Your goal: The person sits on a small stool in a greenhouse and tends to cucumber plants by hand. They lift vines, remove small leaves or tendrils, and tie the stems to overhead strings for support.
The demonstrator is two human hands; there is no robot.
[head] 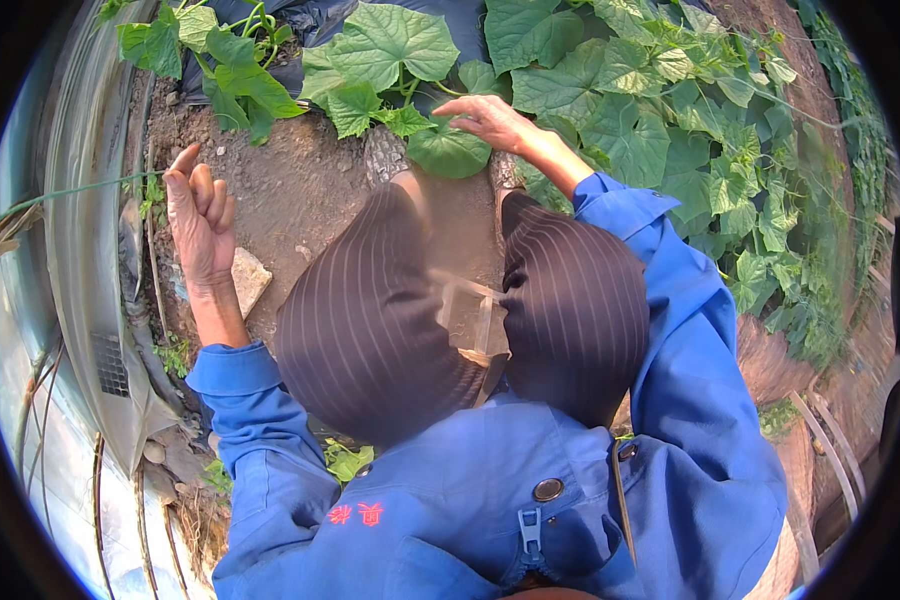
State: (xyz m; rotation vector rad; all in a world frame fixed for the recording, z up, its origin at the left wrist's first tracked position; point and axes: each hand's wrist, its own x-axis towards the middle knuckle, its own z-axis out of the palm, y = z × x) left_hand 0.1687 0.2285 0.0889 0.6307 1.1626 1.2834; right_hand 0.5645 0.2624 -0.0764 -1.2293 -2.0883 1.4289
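My left hand (201,225) is raised at the left, palm partly turned to me. A thin green twine (82,192) runs in from the left edge and ends at its thumb and index finger, which appear to pinch it. Its other fingers are curled. Ahead of my knees, my right hand (495,124) reaches left over a broad green leaf (450,148) of a cucumber-like vine. Its fingers are extended and slightly apart, and nothing shows between them. Whether the fingertips touch the foliage cannot be made out.
Leafy vines (637,127) spread across the right, with black plastic film (315,22) beneath at the top. Translucent plastic sheeting (90,247) lines the left. A pale stone (250,279) lies on bare soil (292,180). Between my legs is a low seat frame (484,322).
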